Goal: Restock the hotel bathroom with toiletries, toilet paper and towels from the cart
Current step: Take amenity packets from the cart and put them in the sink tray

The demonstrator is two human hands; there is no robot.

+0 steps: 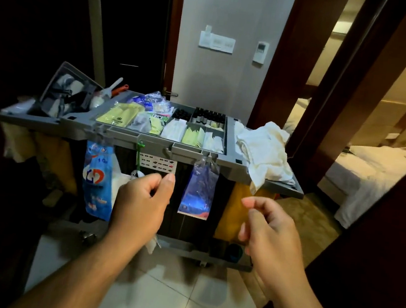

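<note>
**Both hands loose and bare before the cart**

Forearms reach in from the near edge over pale floor tiles point(167, 290). At the end of them, the left hand point(140, 205) and right hand point(270, 230) hang in the air just short of the cart point(152, 145). Each has its fingers loosely curled and carries nothing. The left thumb lies close to the forefinger, and the right thumb points left.

The grey cart stands straight ahead, its long side facing the camera. Its top tray is split into compartments:
- Yellow packets point(118, 116) lie at the left.
- White sachets point(174, 130) and green sachets point(194, 136) lie in the near middle.
- Rows of dark bottles point(209, 117) stand at the far right.

A crumpled heap of white towels point(265, 148) sits on the right end of the top, with one corner drooping over the edge.

Three things hang from the near rim:
- a blue bag point(97, 182), left of the left hand
- a printed card point(157, 165), just above the left hand
- a clear bag point(198, 191), between the two hands

A yellow sack point(233, 208) hangs behind the right hand. At the far left end, a tilted grey lid point(69, 91) and a white brush handle point(115, 86) stick up.

Beyond the cart, a grey wall carries a switch plate point(217, 42) and a thermostat point(260, 51). Through the doorway at the right stands a bed point(374, 169) with white sheets.
</note>
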